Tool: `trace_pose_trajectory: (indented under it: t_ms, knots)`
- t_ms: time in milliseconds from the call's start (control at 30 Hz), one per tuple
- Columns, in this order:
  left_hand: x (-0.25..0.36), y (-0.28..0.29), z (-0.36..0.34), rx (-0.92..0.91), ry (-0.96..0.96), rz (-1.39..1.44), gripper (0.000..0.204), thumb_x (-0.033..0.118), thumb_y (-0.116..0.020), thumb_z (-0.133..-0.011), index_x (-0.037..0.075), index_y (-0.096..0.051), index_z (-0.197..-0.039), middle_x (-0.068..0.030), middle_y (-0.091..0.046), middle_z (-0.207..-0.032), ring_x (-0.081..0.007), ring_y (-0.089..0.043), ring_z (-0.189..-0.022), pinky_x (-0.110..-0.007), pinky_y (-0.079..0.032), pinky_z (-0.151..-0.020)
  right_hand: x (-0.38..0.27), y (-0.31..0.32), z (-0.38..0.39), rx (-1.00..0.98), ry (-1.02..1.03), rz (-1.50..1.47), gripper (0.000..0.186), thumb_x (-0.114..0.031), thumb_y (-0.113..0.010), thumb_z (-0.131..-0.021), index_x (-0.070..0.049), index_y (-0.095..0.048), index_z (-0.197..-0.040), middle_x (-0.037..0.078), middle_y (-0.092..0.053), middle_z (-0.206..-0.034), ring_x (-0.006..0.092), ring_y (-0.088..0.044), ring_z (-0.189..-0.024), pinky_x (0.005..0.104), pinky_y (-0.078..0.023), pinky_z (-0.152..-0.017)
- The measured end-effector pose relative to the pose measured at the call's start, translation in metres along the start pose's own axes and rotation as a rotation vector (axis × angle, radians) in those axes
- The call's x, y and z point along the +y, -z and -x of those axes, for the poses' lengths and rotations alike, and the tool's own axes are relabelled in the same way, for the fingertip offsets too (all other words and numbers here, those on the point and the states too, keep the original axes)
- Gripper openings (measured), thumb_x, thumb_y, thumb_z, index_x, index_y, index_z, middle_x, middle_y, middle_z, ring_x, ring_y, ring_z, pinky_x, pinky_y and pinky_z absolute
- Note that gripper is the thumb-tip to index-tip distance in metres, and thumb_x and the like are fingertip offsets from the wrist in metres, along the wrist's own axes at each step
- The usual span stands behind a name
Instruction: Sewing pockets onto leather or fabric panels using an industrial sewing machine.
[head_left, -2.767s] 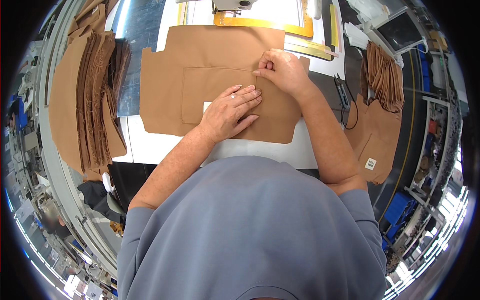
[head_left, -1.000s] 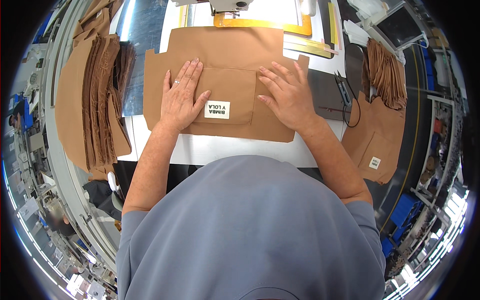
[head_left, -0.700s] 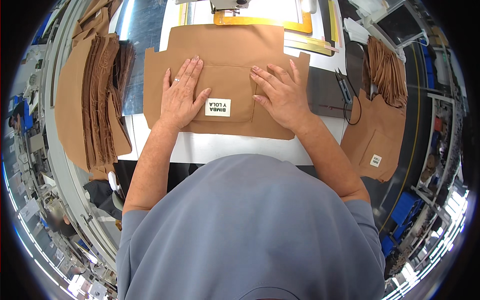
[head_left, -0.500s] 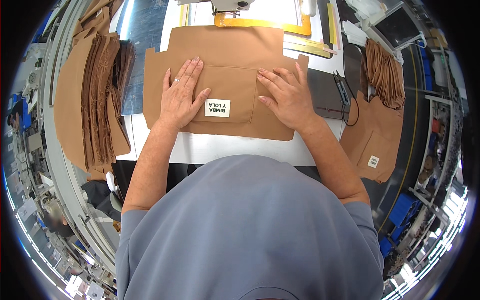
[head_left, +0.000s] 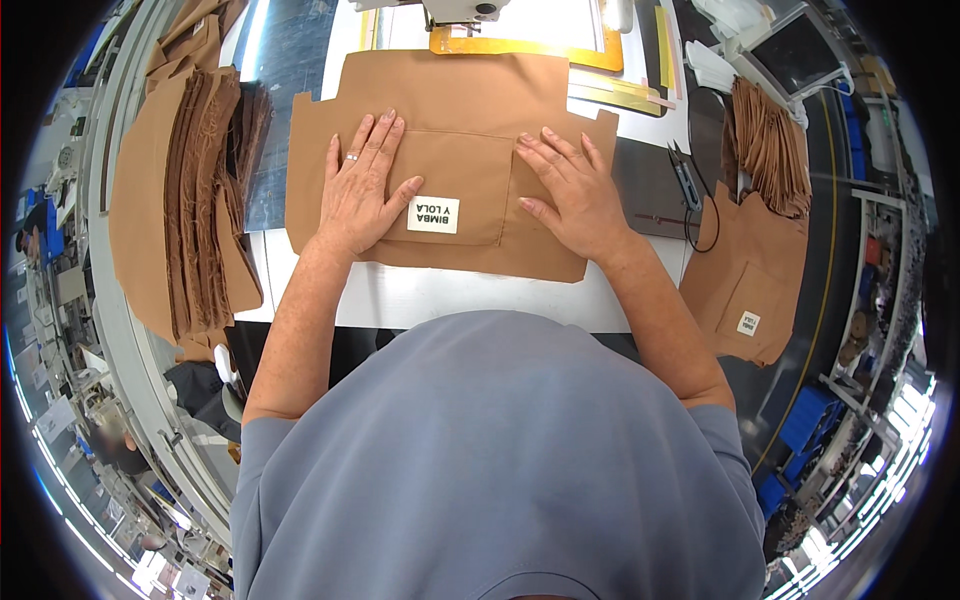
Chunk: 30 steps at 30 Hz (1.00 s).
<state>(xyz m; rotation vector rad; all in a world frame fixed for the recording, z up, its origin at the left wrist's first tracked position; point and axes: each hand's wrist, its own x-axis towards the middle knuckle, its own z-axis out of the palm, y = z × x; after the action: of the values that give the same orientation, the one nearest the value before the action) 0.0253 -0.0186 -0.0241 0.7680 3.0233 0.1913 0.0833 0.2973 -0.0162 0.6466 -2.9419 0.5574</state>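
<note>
A brown fabric panel (head_left: 450, 90) with notched upper corners lies flat before me, partly over the white table's near edge. Stitched onto it is a rectangular pocket patch (head_left: 460, 165), bearing a white label (head_left: 433, 215) with upside-down dark print. My left hand (head_left: 365, 185) rests flat on the panel at the patch's left side, fingers stretched out, a ring on one finger. At the patch's right edge, my right hand (head_left: 578, 195) also presses down with its fingers apart. Neither hand grips anything.
A sewing machine head (head_left: 460, 12) and a yellow frame (head_left: 530, 48) stand beyond the panel. Stacked brown pieces (head_left: 185, 200) lie at left. On the right are thread snips (head_left: 685, 180), pleated brown pieces (head_left: 768, 145), a labelled brown panel (head_left: 745, 280) and a screen (head_left: 797, 52).
My right hand's fingers have shifted slightly over the fabric. The panel has moved very little, and my left hand stays at nearly the same spot.
</note>
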Motion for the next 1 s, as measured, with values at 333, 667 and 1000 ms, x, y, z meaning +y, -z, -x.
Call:
trace_pose_trajectory:
  t_ms: [333,667,1000]
  knots:
    - [0.078,0.003,-0.014,0.068,-0.325,0.281,0.05,0.023,-0.063,-0.098,0.014,-0.053,-0.147,-0.0037,-0.049,-0.156,-0.0222,-0.044,-0.146,-0.049,-0.028,-0.122,0.03,-0.006,0.001,0.215,-0.268,0.14,0.061,-0.043,-0.06,-0.099,-0.015,-0.047,-0.151,0.003,-0.043,-0.159,0.0274,-0.036,-0.15,0.0643,-0.018,-0.122]
    - [0.054,0.008,-0.009,-0.083,-0.237,0.096,0.065,0.038,-0.056,-0.101,0.016,-0.036,-0.159,-0.0013,-0.036,-0.165,-0.0199,-0.03,-0.154,-0.05,-0.016,-0.127,0.033,-0.013,0.007,0.06,-0.274,0.276,0.065,-0.052,-0.05,-0.102,-0.019,-0.04,-0.157,0.001,-0.037,-0.164,0.0265,-0.027,-0.154,0.0683,-0.015,-0.122]
    - [-0.027,-0.005,0.014,0.014,0.052,-0.062,0.072,0.056,-0.036,-0.105,0.016,-0.024,-0.164,-0.005,-0.027,-0.169,-0.0218,-0.021,-0.157,-0.05,-0.008,-0.128,0.032,-0.013,0.005,0.073,-0.278,0.261,0.063,-0.05,-0.05,-0.102,-0.018,-0.041,-0.156,0.002,-0.038,-0.163,0.0278,-0.027,-0.154,0.0654,-0.013,-0.123]
